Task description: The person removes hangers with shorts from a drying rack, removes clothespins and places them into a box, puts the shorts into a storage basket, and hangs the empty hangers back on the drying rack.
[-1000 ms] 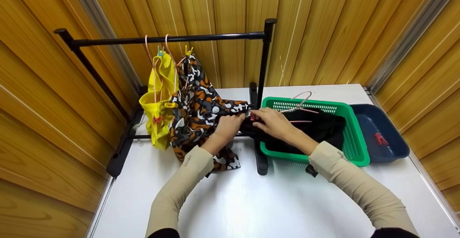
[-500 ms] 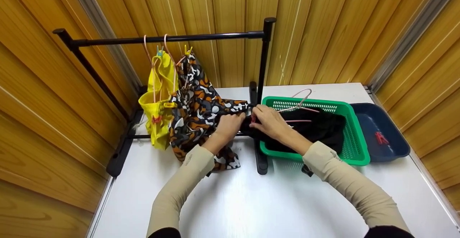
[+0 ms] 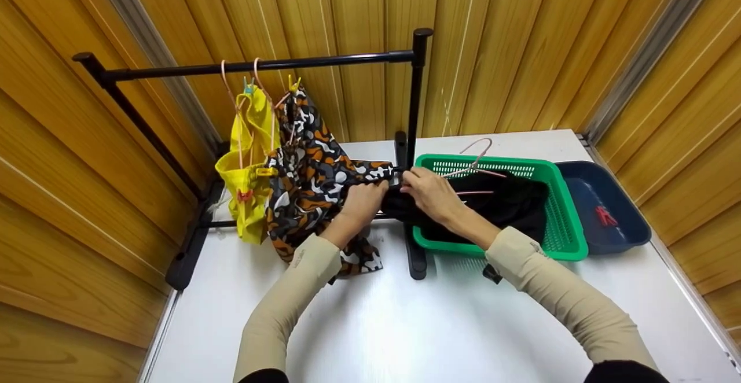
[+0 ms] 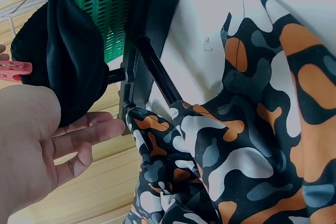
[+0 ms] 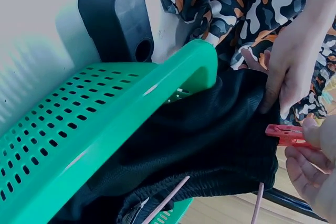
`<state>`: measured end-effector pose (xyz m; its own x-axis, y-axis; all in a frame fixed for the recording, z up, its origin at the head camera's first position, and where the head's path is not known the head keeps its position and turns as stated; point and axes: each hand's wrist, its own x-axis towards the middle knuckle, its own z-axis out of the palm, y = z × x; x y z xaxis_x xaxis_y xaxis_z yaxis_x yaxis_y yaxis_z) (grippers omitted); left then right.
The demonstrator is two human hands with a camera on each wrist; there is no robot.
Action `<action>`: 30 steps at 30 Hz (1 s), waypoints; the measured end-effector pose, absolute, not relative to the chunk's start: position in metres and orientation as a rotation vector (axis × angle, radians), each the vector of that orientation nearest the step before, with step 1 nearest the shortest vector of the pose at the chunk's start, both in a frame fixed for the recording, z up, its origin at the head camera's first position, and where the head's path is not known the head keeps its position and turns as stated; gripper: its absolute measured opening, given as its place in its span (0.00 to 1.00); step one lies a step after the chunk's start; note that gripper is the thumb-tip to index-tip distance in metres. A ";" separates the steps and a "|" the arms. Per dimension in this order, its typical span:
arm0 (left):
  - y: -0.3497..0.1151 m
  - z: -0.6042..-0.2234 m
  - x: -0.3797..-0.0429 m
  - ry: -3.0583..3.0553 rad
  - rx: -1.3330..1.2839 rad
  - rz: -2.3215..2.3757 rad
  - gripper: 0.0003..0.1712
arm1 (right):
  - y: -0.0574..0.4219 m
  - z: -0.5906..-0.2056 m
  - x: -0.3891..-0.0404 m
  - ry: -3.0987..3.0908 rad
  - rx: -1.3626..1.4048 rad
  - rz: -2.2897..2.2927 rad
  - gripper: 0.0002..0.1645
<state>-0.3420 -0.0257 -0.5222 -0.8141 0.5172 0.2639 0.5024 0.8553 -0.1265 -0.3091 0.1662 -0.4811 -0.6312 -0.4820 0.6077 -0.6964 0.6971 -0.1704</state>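
A black garment with a gathered elastic waistband [image 5: 210,129] reaches leftward out of the green basket [image 3: 576,229]. My left hand [image 3: 362,202] grips its left end, with fingers behind the cloth in the left wrist view. At that same end my right hand [image 3: 431,194] pinches a red clothespin [image 5: 286,133], whose nose overlaps the waistband edge in the right wrist view. My fingers hide this clothespin in the head view. A pink wire hanger [image 5: 167,200] runs into the waistband, and its hook stands above the basket.
A black rack [image 3: 336,60] carries a yellow garment [image 3: 249,221] and a camouflage-patterned garment [image 4: 236,135], each on a pink hanger with clothespins. The patterned cloth hangs beside my left hand. Right of the basket, a navy tray [image 3: 628,221] holds red clothespins [image 3: 606,216].
My right hand has shifted slightly at the waistband, and its fingers now cover the red clothespin in the head view. My left hand keeps its grip. The head view has shifted a little.
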 end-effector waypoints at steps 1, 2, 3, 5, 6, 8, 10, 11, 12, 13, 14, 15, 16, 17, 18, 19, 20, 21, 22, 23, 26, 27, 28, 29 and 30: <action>-0.025 -0.522 -0.342 -2.737 -0.770 0.069 0.04 | 0.168 -0.479 -0.308 -2.373 0.900 0.547 0.09; -0.025 -0.522 -0.342 -2.736 -0.771 0.070 0.04 | 0.171 -0.478 -0.308 -2.376 0.897 0.558 0.08; -0.025 -0.522 -0.342 -2.740 -0.771 0.068 0.04 | 0.174 -0.476 -0.306 -2.383 0.894 0.573 0.08; -0.025 -0.523 -0.343 -2.748 -0.768 0.068 0.04 | 0.180 -0.472 -0.304 -2.396 0.892 0.600 0.08; -0.025 -0.523 -0.343 -2.753 -0.768 0.066 0.04 | 0.184 -0.471 -0.303 -2.404 0.886 0.619 0.08; -0.026 -0.523 -0.343 -2.766 -0.766 0.057 0.04 | 0.190 -0.470 -0.301 -2.417 0.867 0.654 0.10; -0.026 -0.522 -0.343 -2.775 -0.765 0.045 0.05 | 0.196 -0.470 -0.300 -2.423 0.839 0.663 0.11; -0.026 -0.522 -0.343 -2.778 -0.763 0.038 0.05 | 0.198 -0.471 -0.300 -2.424 0.823 0.658 0.11; -0.027 -0.522 -0.343 -2.781 -0.761 0.032 0.05 | 0.200 -0.472 -0.299 -2.422 0.811 0.651 0.11; -0.027 -0.521 -0.342 -2.784 -0.759 0.026 0.05 | 0.202 -0.472 -0.299 -2.422 0.803 0.641 0.11; -0.027 -0.521 -0.342 -2.787 -0.757 0.025 0.05 | 0.204 -0.473 -0.298 -2.420 0.799 0.630 0.11; -0.027 -0.521 -0.342 -2.790 -0.755 0.026 0.06 | 0.205 -0.474 -0.298 -2.420 0.800 0.622 0.12; -0.027 -0.521 -0.342 -2.793 -0.754 0.023 0.06 | 0.206 -0.474 -0.298 -2.418 0.805 0.610 0.12; -0.027 -0.521 -0.342 -2.791 -0.754 0.021 0.05 | 0.206 -0.475 -0.298 -2.415 0.813 0.601 0.13; -0.026 -0.521 -0.342 -2.788 -0.755 0.019 0.05 | 0.207 -0.475 -0.298 -2.411 0.821 0.589 0.15; -0.026 -0.521 -0.342 -2.786 -0.757 0.018 0.05 | 0.208 -0.476 -0.297 -2.405 0.831 0.574 0.17; -0.026 -0.520 -0.342 -2.785 -0.760 0.016 0.05 | 0.209 -0.476 -0.297 -2.397 0.842 0.554 0.18; -0.025 -0.521 -0.342 -2.783 -0.762 0.013 0.05 | 0.209 -0.476 -0.297 -2.389 0.851 0.525 0.18; -0.025 -0.521 -0.342 -2.781 -0.762 0.008 0.05 | 0.210 -0.476 -0.297 -2.383 0.856 0.490 0.18; -0.025 -0.521 -0.342 -2.779 -0.760 0.006 0.05 | 0.211 -0.476 -0.297 -2.377 0.859 0.452 0.17; -0.025 -0.520 -0.342 -2.782 -0.749 -0.008 0.05 | 0.215 -0.477 -0.297 -2.357 0.847 0.322 0.12; -0.025 -0.520 -0.342 -2.782 -0.745 -0.011 0.05 | 0.216 -0.477 -0.297 -2.353 0.836 0.283 0.11; -0.025 -0.520 -0.342 -2.782 -0.742 -0.013 0.05 | 0.218 -0.477 -0.297 -2.348 0.823 0.257 0.11; -0.025 -0.520 -0.342 -2.781 -0.742 -0.015 0.05 | 0.221 -0.477 -0.296 -2.349 0.809 0.241 0.12; -0.025 -0.520 -0.342 -2.780 -0.746 -0.014 0.04 | 0.223 -0.476 -0.295 -2.351 0.794 0.234 0.11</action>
<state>-0.3417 -0.0250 -0.5195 -0.8335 0.4909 0.2535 0.4933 0.8679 -0.0584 -0.2950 0.2233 -0.4764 -0.6141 -0.4828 0.6243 -0.5964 0.8020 0.0335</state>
